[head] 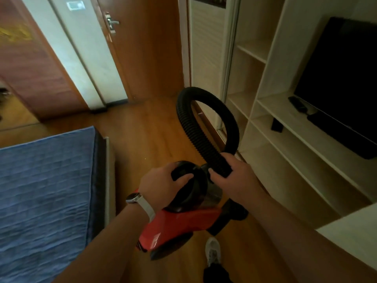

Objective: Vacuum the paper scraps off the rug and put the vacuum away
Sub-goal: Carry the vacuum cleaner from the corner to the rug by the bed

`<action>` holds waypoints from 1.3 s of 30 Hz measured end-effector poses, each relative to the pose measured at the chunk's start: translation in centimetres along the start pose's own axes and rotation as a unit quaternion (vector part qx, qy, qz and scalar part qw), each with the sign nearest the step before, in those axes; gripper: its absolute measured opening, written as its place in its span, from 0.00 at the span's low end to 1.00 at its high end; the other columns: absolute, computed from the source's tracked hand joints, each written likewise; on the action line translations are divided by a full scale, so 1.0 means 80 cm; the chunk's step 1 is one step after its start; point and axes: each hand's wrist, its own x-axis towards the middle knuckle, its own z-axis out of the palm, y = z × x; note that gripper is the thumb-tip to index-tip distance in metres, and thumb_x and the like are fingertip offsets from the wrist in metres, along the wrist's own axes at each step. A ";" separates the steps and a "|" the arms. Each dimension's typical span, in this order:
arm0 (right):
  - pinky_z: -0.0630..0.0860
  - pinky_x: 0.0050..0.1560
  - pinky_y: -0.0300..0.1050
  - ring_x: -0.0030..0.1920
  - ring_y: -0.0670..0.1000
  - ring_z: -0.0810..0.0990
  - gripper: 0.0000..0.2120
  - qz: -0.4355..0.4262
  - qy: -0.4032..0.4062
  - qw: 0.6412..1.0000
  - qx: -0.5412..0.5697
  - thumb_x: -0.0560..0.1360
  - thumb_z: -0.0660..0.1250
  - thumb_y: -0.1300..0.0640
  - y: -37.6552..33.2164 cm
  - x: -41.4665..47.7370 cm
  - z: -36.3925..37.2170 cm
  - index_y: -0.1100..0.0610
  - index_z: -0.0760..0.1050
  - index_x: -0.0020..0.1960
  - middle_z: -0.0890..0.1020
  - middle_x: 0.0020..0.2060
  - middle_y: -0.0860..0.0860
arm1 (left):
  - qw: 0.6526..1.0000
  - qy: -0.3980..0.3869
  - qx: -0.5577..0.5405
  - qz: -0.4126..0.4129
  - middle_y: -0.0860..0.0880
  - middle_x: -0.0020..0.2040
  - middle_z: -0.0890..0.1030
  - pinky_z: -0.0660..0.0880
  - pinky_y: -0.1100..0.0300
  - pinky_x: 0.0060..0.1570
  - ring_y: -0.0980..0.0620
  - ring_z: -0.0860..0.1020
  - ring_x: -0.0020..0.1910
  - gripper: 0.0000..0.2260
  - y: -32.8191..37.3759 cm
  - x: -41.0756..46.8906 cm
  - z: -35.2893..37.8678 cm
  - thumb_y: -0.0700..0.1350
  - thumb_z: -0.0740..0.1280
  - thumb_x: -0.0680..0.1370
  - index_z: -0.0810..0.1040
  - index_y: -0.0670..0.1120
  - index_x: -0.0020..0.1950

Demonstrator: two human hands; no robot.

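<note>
left hand [163,181]: my fingers curl round vacuum [183,221] handle
right hand [238,172]: my fingers wrap hose [204,92]
floor [146,131]: bare wood
room: bed [44,190] left, shelves [285,144] with TV [342,78] right

The vacuum [179,223] sits between bed [47,190] left and shelves [285,139] right.

1 view, worn on the head, looks forward and down, with the frame rolled askew. Nearest, low in the middle, the left hand [161,180] grips the vacuum [183,221] and the right hand [237,174] grips the hose [231,121]. The floor [146,129], door [146,48] and shelves [285,112] lie farther ahead, bent by the wide lens.
</note>
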 end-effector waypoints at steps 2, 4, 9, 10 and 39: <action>0.74 0.33 0.35 0.37 0.43 0.79 0.10 -0.010 -0.013 1.000 0.011 0.74 0.72 0.53 0.012 0.051 0.000 0.40 0.74 0.46 0.79 0.35 0.44 | 1.000 -0.003 -0.009 -0.019 0.58 0.33 0.74 0.72 0.62 0.28 0.56 0.76 0.33 0.23 -0.001 0.041 0.001 0.67 0.64 0.75 0.77 0.53 0.61; 0.75 0.34 0.36 0.39 0.43 0.79 0.07 -0.009 -0.034 0.999 0.018 0.74 0.72 0.52 0.022 0.102 -0.001 0.44 0.75 0.49 0.80 0.36 0.44 | 0.999 -0.007 -0.022 -0.040 0.55 0.40 0.80 0.78 0.58 0.34 0.54 0.80 0.38 0.24 -0.003 0.080 0.002 0.67 0.63 0.74 0.77 0.54 0.63; 0.82 0.42 0.48 0.41 0.42 0.80 0.10 -0.035 -0.078 0.996 0.040 0.73 0.71 0.46 0.037 0.227 0.005 0.39 0.75 0.52 0.82 0.40 0.43 | 0.995 0.035 -0.037 -0.081 0.53 0.41 0.82 0.70 0.63 0.31 0.54 0.79 0.37 0.21 -0.013 0.169 -0.005 0.65 0.66 0.74 0.80 0.53 0.59; 0.81 0.42 0.48 0.41 0.42 0.80 0.10 -0.042 -0.085 0.995 0.040 0.73 0.71 0.47 0.037 0.247 0.008 0.41 0.75 0.52 0.81 0.40 0.43 | 0.994 0.041 -0.039 -0.089 0.53 0.39 0.81 0.69 0.63 0.31 0.53 0.79 0.37 0.20 -0.015 0.183 -0.009 0.64 0.67 0.74 0.80 0.52 0.57; 0.82 0.42 0.50 0.41 0.46 0.81 0.10 -0.046 -0.134 0.990 -0.002 0.73 0.72 0.51 0.005 0.774 0.226 0.50 0.78 0.53 0.81 0.39 0.46 | 0.990 0.069 -0.040 -0.113 0.55 0.35 0.76 0.74 0.58 0.30 0.53 0.77 0.34 0.20 -0.315 0.684 -0.068 0.65 0.67 0.73 0.80 0.52 0.55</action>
